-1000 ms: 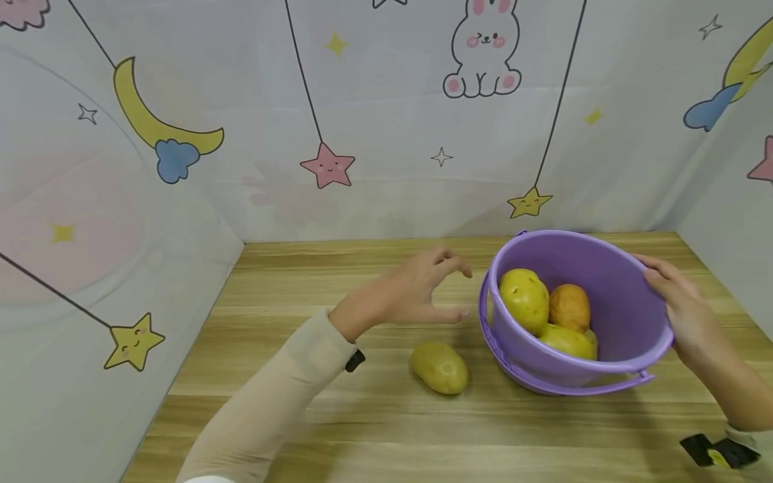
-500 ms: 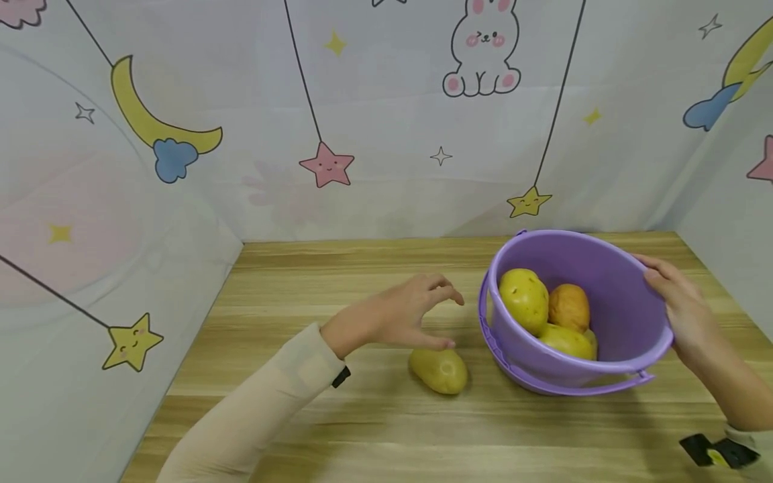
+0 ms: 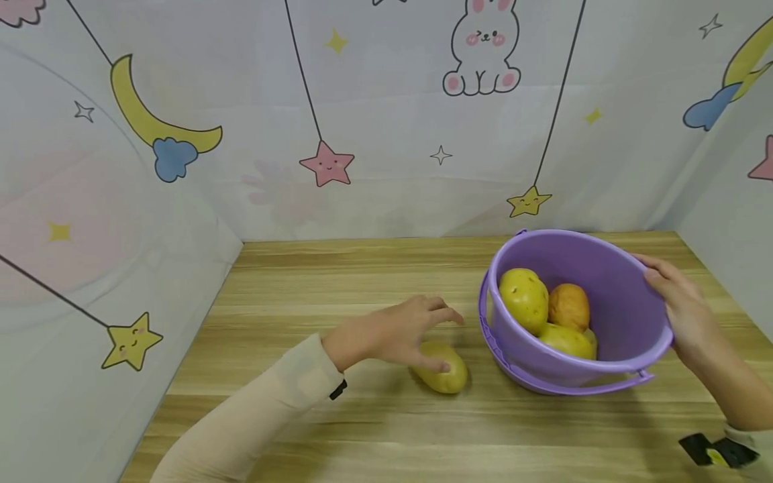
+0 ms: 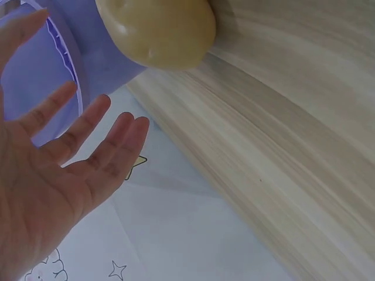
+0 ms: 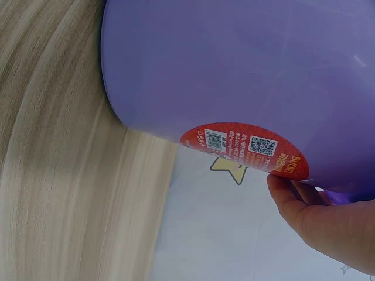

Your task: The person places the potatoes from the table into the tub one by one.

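A yellow potato lies on the table left of the purple bucket. Above and partly over the potato hovers my left hand, its thumb and fingers apart. The left wrist view shows that palm with nothing in it and the potato beyond the thumb side. My right hand grips the bucket's right rim, thumb inside; the bucket leans toward me. Inside it are yellow potatoes and an orange-brown roundish one. Another piece is mostly hidden behind them.
The bucket's purple handle hangs down around its front. A wood-grain table is bordered by printed cloth walls at the back and sides. A red label is stuck on the bucket's outer wall.
My left hand has come down and slightly left from beside the bucket to over the potato. The right hand, bucket and potato have stayed put.
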The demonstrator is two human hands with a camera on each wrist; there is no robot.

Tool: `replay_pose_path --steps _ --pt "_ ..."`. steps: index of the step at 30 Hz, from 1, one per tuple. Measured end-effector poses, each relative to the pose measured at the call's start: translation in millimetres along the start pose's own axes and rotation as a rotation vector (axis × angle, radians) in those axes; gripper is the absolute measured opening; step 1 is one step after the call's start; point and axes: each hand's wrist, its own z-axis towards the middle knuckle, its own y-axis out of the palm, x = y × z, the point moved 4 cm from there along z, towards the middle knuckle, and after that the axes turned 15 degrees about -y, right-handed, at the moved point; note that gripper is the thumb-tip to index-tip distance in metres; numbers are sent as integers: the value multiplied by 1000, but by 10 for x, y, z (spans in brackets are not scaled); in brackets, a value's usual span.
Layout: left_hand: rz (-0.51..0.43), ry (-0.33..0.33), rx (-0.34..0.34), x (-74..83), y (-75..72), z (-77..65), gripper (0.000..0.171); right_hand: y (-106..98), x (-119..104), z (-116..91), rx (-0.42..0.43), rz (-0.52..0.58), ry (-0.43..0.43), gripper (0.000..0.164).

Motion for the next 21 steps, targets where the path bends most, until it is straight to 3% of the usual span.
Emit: replay_pose_path --steps 11,21 --pt "33 -27 -47 2 148 -11 72 -6 -1 5 9 -2 3 41" --pt "13 -2 -58 -1 290 5 75 -23 3 0 -7 -18 4 39"
